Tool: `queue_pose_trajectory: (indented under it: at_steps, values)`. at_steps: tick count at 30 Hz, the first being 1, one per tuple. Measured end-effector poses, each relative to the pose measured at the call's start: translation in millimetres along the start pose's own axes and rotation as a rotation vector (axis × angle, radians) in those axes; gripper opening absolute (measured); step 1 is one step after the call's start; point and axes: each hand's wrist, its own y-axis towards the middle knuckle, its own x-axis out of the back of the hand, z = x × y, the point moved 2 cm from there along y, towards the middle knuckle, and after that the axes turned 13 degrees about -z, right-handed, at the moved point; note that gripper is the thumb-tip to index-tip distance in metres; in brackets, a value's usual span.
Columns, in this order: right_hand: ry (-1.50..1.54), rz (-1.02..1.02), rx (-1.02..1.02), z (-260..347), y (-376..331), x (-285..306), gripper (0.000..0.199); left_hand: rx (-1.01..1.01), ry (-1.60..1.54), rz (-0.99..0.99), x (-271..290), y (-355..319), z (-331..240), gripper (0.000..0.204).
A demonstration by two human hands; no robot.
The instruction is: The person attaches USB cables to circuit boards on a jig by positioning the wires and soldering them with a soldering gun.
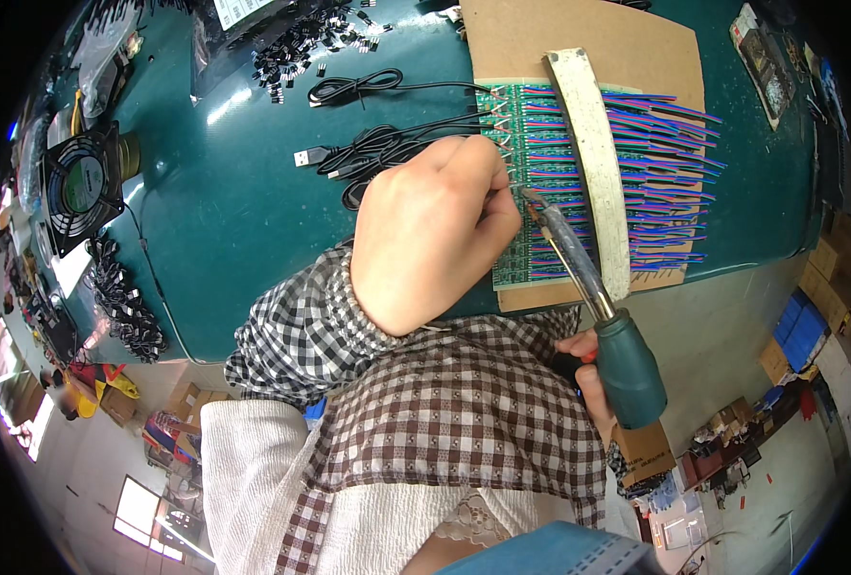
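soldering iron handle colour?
Dark teal-green, matching the tabletop; the soldering iron handle sits in the right hand. Head view shows it best.

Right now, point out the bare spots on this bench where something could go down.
The widest bare patch of green benchtop lies between the fan and the black USB cables. It is crowded around the circuit boards with coloured wires, where the left hand and soldering iron work.

White printed label sheet (236,10) at table's far edge; flat printed package (761,65) far right.
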Motion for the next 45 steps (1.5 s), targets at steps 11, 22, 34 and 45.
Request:
queue_pose_trajectory:
  at_steps: [11,22,34,45]
  values:
    - [0.142,-0.015,-0.048,1,0,-4,0.04,0.011,0.049,0.03,3,2,-2,0.013]
    - [0.176,-0.026,-0.072,-4,-1,-5,0.04,0.001,-0.012,0.005,0,1,0,0.013]
    - [0.148,-0.008,-0.052,3,0,-4,0.041,0.003,0.026,0.018,2,1,-1,0.013]
    - [0.103,-0.016,-0.094,12,1,-6,0.045,0.005,0.04,0.019,3,1,-1,0.012]
